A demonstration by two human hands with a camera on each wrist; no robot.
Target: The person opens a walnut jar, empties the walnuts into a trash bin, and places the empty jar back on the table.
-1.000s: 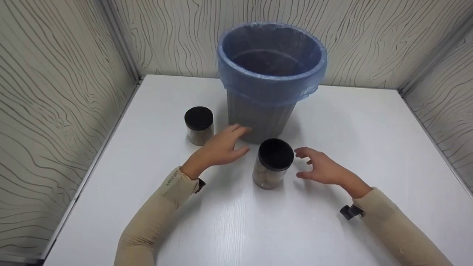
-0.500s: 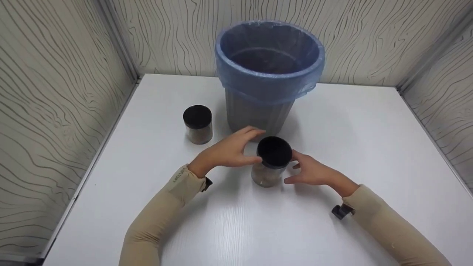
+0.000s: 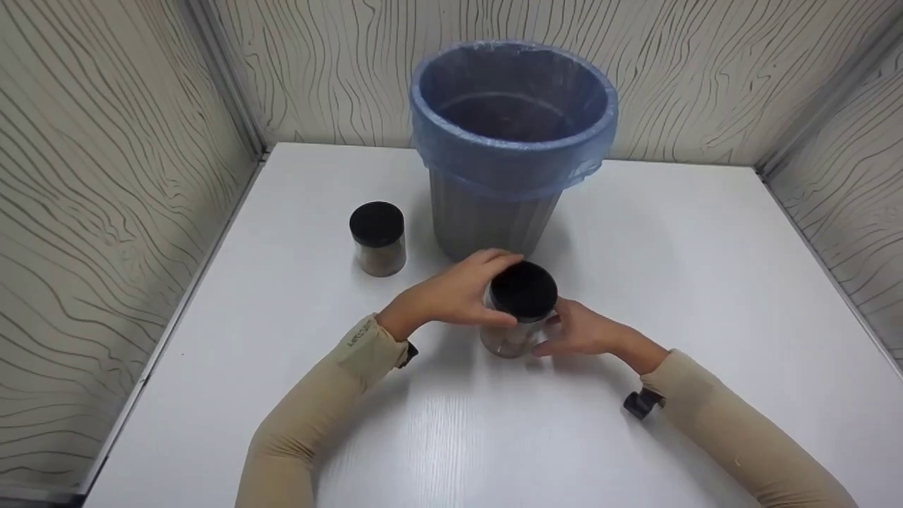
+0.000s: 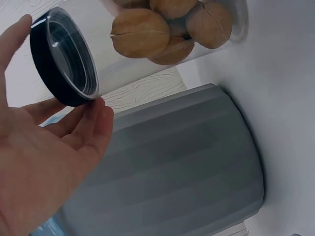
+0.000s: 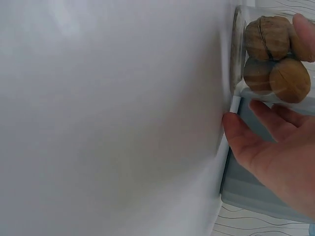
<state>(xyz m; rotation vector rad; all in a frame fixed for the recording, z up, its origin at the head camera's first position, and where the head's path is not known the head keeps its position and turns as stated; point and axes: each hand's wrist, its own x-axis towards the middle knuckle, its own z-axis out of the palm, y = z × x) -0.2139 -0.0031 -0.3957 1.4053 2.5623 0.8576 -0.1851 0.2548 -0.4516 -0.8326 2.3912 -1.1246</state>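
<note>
A clear jar of walnuts (image 4: 140, 34) with a black lid (image 3: 523, 289) stands upright on the white table, just in front of the bin. With thumb and fingers on opposite sides of the lid, my left hand (image 3: 458, 295) grips its edge. My right hand (image 3: 585, 330) curves loosely around the lower right side of the jar. In the right wrist view, the thumb overlaps the jar while the fingers (image 5: 241, 140) sit near its wall with a gap. Another black-lidded jar (image 3: 379, 240) stands farther left, touched by neither hand.
A grey bin (image 3: 487, 219) with a blue liner (image 3: 515, 162) folded over its rim stands at the back middle of the table (image 3: 437, 437). Wood-patterned panels (image 3: 338, 77) enclose the back and sides.
My left hand has moved right from beside the jar onto its lid. My right hand has come left, close around the jar's lower side. The jars stay in place.
</note>
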